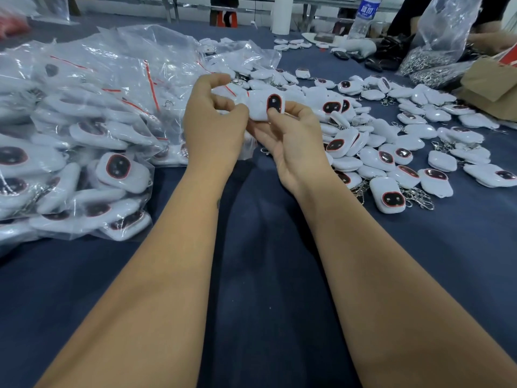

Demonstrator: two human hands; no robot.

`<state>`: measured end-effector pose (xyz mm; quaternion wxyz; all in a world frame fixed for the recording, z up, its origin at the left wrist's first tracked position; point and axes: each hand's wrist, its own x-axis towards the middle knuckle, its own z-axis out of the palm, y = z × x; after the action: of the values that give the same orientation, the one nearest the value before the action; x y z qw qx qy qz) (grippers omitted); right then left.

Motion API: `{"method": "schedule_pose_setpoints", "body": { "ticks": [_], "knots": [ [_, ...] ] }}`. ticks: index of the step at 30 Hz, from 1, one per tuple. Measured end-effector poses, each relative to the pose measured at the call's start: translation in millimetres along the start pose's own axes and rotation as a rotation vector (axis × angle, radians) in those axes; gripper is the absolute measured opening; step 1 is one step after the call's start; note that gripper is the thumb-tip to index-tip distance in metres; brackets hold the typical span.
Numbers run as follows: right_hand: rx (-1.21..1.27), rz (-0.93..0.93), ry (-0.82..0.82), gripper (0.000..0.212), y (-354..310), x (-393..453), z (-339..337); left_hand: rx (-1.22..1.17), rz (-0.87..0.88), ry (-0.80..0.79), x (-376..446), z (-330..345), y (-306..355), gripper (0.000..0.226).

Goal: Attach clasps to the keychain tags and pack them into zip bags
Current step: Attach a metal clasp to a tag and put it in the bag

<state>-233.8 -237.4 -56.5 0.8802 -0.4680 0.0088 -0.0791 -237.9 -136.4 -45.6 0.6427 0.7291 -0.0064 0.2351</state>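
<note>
White plastic tag (pixel 267 107), with a dark red-rimmed oval window facing the camera, is held up between both hands over the table. The right hand (pixel 291 147) grips it from below, thumb curled onto its front edge and fingers behind. The left hand (pixel 215 121) pinches at the tag's left end, fingertips curled tight together; whether a clasp sits between them cannot be seen. Holding the tag raised and steady like this probably keeps its loop end reachable for the left hand's fine work.

Loose tags (pixel 391 152) lie heaped to the right, many already trailing small metal chains, within easy reach. To the left, filled zip bags (pixel 84 141) with red seal strips are piled up, likely finished packs set aside.

Dark blue cloth (pixel 265 275) covers the table. At the far right stands a clear bag of metal clasps (pixel 436 57), with a water bottle (pixel 363 15) behind. Another person's hand shows at the far right edge, blurred. Table legs show across the room.
</note>
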Motion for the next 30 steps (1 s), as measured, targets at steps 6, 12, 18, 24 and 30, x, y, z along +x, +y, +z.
{"method": "schedule_pose_setpoints", "body": {
  "ticks": [6,12,18,24,30],
  "knots": [
    [-0.749,-0.254,-0.052,0.009,7,-6,-1,0.047,0.13,0.011,-4,-1,7,0.037],
    [-1.124,-0.383,-0.015,0.013,7,-1,-1,0.028,0.152,0.077,-2,0,5,0.032],
    [-1.071,-0.174,-0.269,0.027,9,-8,5,0.026,0.139,0.102,-1,1,1,0.028],
    [-0.99,-0.302,0.003,0.038,0,-14,3,0.086,0.087,0.014,3,6,-5,0.024],
    [-1.693,-0.327,0.168,0.037,2,-6,-9,0.177,0.01,-0.095,4,10,-17,0.028]
  ]
}}
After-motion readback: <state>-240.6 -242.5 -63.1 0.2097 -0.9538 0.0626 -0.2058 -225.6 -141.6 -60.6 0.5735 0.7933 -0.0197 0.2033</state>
